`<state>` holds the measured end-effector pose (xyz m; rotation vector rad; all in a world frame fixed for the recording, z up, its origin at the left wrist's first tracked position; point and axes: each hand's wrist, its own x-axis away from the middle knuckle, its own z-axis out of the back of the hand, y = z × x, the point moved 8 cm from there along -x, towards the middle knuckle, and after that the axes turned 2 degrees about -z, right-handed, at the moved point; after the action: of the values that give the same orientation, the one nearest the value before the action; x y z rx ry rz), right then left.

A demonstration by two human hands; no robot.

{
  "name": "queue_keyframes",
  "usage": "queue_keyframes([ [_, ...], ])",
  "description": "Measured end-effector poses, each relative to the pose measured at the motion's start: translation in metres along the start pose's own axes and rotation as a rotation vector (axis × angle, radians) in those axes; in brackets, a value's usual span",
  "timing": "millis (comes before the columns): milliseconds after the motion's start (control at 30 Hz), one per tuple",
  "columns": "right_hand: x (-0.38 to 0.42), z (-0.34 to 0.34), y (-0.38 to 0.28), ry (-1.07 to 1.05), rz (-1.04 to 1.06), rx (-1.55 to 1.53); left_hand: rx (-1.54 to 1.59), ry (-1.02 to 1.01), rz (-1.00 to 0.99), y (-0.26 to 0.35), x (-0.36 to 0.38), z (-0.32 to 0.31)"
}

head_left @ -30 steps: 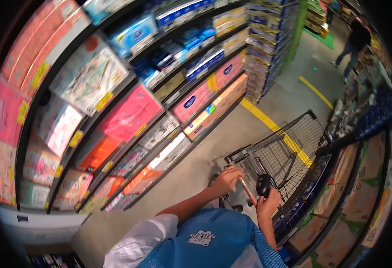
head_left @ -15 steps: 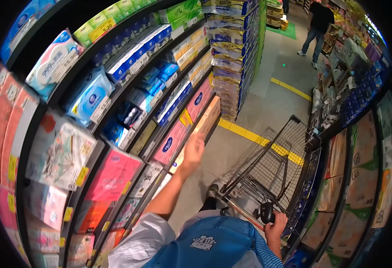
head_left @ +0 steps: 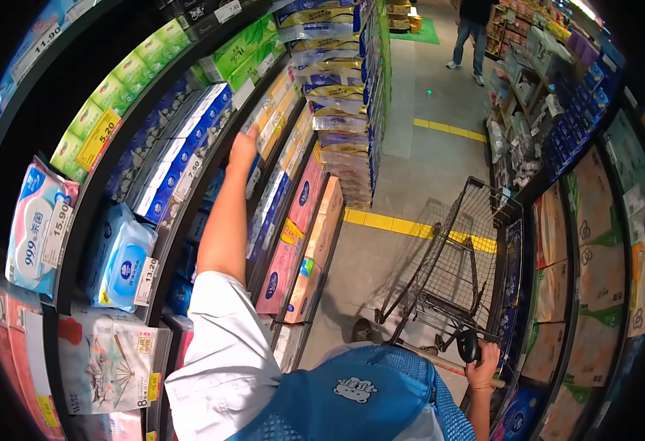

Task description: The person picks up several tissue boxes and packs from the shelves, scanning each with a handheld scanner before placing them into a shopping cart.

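Observation:
My left hand [head_left: 244, 149] reaches out to the shelf on the left, with the thumb side showing at the shelf's front edge. Most of its fingers are hidden, so I cannot tell whether they grip anything. Just beyond it stand yellow-and-white tissue packs [head_left: 272, 117]; nearer are blue-and-white tissue boxes [head_left: 183, 156] above a 7.50 price tag [head_left: 188, 178]. Low on the right, my right hand [head_left: 483, 365] is closed round the handle of a wire shopping cart [head_left: 458, 268], beside a black rounded fitting [head_left: 468, 345].
Tall stacked blue-and-gold packs [head_left: 335, 95] end the left shelf. Boxed goods [head_left: 594, 309] line the right side. Yellow floor tape [head_left: 388, 223] crosses the grey aisle [head_left: 403, 176]. Farther along stands a person [head_left: 473, 37] in jeans. A blue bag [head_left: 359, 393] hangs at my front.
My left hand has moved up and left, from beside the lower pink packs to a higher shelf. The view has shifted, and the person ahead has changed stance. My right hand stays on the cart.

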<state>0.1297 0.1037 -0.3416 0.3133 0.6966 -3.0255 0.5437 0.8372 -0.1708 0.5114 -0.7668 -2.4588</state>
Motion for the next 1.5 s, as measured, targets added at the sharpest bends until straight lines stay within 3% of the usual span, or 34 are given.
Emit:
queue_keyframes([
  [67, -0.002, -0.002, -0.001, -0.010, 0.018, 0.003, 0.072, -0.135, 0.016, -0.032, -0.044, -0.025],
  [200, -0.004, -0.006, 0.005, -0.026, -0.041, -0.033, 0.054, -0.220, 0.029, -0.019, -0.035, -0.025],
  [367, -0.011, -0.005, -0.004, -0.004, -0.003, -0.022, -0.225, 0.006, 0.066, 0.035, 0.015, 0.005],
  [567, -0.018, -0.004, -0.006, -0.031, -0.019, -0.056, -0.250, 0.097, 0.029, 0.036, 0.019, 0.006],
  [667, -0.018, -0.004, -0.005, -0.024, -0.023, -0.057, -0.143, 0.030, 0.091, 0.022, 0.010, 0.004],
  [700, -0.019, -0.004, -0.004, -0.021, -0.026, -0.057, -0.076, -0.079, 0.098, 0.002, -0.012, -0.008],
  [800, -0.018, -0.004, -0.002, -0.007, -0.022, -0.064, 0.266, -0.189, -0.054, -0.021, -0.036, -0.029],
  [900, -0.016, -0.007, 0.001, -0.008, -0.032, -0.072, 0.285, -0.122, -0.038, -0.026, -0.037, -0.027],
  [1000, -0.016, -0.006, 0.003, -0.023, -0.053, -0.080, -0.003, 0.064, 0.172, -0.026, -0.027, -0.016],
  [1033, -0.016, -0.005, 0.003, -0.028, -0.063, -0.083, -0.014, 0.107, 0.131, 0.000, -0.003, -0.007],
  [1133, -0.017, -0.004, 0.002, -0.034, -0.080, -0.099, -0.042, 0.572, -0.084, 0.046, 0.050, -0.002],
  [1267, -0.013, -0.011, 0.011, -0.096, -0.121, -0.076, 0.052, 0.789, -0.175, 0.068, 0.083, -0.017],
  [1367, -0.012, -0.011, 0.013, -0.046, -0.055, -0.109, 0.300, 0.738, -0.091, 0.055, 0.091, -0.037],
  [1467, -0.013, -0.006, 0.011, -0.077, -0.113, -0.130, 0.558, 0.538, -0.067, 0.070, 0.157, -0.072],
  [1500, -0.015, -0.004, 0.009, -0.062, -0.078, -0.127, 0.871, 0.359, -0.081, 0.087, 0.191, -0.088],
])
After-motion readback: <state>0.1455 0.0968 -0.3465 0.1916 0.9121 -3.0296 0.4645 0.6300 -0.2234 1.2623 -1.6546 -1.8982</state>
